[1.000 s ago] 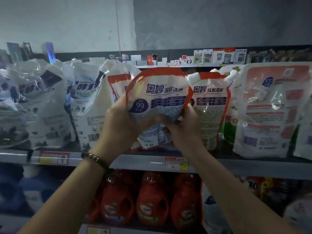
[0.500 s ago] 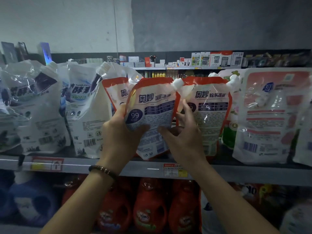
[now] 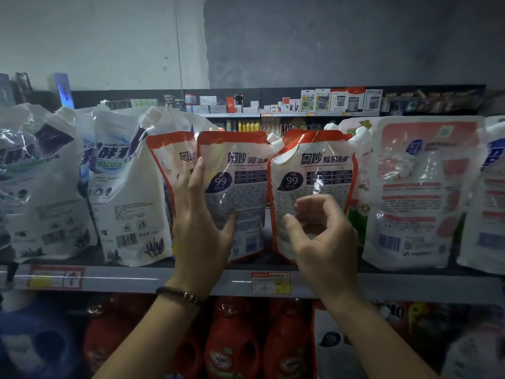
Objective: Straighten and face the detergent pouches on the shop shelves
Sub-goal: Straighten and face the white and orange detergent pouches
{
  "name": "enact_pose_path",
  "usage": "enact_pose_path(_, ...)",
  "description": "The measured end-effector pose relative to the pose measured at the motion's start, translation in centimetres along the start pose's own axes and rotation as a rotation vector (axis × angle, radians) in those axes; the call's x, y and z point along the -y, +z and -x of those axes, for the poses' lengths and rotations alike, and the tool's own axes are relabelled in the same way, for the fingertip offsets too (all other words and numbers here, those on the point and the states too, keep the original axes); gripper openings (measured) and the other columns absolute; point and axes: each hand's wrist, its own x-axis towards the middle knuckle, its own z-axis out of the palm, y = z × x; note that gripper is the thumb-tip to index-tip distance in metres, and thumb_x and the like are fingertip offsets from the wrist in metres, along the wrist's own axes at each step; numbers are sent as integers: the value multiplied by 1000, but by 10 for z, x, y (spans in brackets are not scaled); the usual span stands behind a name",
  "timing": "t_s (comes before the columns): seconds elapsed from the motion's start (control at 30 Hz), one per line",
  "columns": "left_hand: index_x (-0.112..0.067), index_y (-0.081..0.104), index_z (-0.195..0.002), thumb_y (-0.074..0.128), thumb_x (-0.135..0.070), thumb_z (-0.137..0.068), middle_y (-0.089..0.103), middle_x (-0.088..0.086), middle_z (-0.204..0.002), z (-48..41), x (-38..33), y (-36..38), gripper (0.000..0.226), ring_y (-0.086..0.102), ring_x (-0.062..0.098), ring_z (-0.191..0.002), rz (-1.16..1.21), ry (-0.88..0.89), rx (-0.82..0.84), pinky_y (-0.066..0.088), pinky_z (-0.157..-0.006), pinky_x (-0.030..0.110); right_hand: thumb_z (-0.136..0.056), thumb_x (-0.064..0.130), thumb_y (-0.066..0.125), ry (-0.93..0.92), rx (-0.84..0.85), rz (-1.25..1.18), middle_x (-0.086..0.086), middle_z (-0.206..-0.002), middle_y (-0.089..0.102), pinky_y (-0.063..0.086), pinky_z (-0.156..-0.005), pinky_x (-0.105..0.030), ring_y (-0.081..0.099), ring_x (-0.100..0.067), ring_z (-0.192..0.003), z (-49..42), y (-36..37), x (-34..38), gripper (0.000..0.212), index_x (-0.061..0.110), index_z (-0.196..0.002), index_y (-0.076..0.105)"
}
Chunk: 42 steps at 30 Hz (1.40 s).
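Progress partial: left hand (image 3: pixel 202 236) presses flat-fingered on the middle red-trimmed white plastic pouch (image 3: pixel 240 170), right hand (image 3: pixel 325 236) hangs loosely curled, empty, before its upright twin (image 3: pixel 317 170), while leaning white spouted pouches (image 3: pixel 128 192) alongside await straightening.

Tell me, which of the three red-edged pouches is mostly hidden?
The leftmost red-edged pouch: the middle pouch overlaps it and the left hand covers part of it, so it alone shows no "99" badge.

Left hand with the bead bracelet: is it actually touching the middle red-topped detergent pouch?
Touching. The head view shows the left hand lying flat against the middle red-topped detergent pouch, with the thumb pressed across its front.
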Motion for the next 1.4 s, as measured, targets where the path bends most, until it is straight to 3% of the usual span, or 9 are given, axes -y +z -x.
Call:
enact_pose_path(0.1,-15,47,-156,91,-5,-77,24,18,-170,3,-7,7,91,15,35,-162,-104,95,-40,21,-132,42,-89,19,82,-26,-67,54,10,-105,65,53,-88,-20,63,-3,-102,0,-12,-5,27,24,-109,64)
enact_pose_path(0.2,-19,71,-130,91,-17,-77,50,14,-151,10,-14,17,56,40,36,-144,-231,212,-76,36,-116,53,-88,21,83,-18,-115,94,8,-118,56,49,-95,-13,56,0,-112,-2,-21,-9,38,23,-118,60)
enact_pose_path(0.33,-12,67,-121,83,-13,-86,59,2,-124,15,-37,28,38,51,8,-118,73,154,94,46,-104,18,-88,25,83,15,-87,114,9,-135,52,52,-108,-43,52,-12,-130,-5,-29,-13,52,25,-133,56)
enact_pose_path(0.6,-36,46,-139,82,-29,-92,67,-20,-125,6,-62,44,59,65,-10,-114,483,-352,494,56,-96,16,-73,65,71,199,81,74,7,-151,54,51,-112,-47,54,-17,-139,-25,-38,-18,98,34,-157,32)
enact_pose_path(0.7,-32,54,-137,85,-32,-89,71,-15,-125,2,-55,54,57,69,1,-115,462,-397,482,61,-99,36,-80,54,78,226,94,45,9,-145,58,53,-110,-45,59,-13,-132,-34,-41,-21,92,30,-157,35)
enact_pose_path(0.9,-28,57,-119,89,-21,-84,73,-14,-108,-1,-59,57,48,70,-4,-97,378,-400,422,56,-75,11,-79,31,87,276,121,-144,14,-133,63,58,-103,-41,64,-6,-120,-35,-45,-19,84,30,-150,42)
enact_pose_path(1.07,-23,56,-114,89,-8,-83,77,-6,-108,7,-59,57,48,75,6,-100,522,-389,384,65,-87,39,-87,11,83,241,102,-242,15,-128,63,60,-99,-30,66,2,-113,-28,-46,-12,71,28,-145,46)
enact_pose_path(1.2,-23,55,-114,89,-12,-83,79,0,-107,15,-59,54,47,79,16,-96,567,-324,293,67,-76,47,-96,-3,71,202,124,-312,11,-125,69,56,-92,-15,69,-1,-115,-18,-56,-7,65,23,-149,44)
enact_pose_path(1.4,-23,66,-126,85,-13,-86,80,-5,-113,20,-80,42,45,79,15,-103,637,-189,216,67,-79,44,-100,8,66,124,75,-334,9,-137,69,56,-107,-34,65,-8,-128,-10,-89,2,67,26,-158,39)
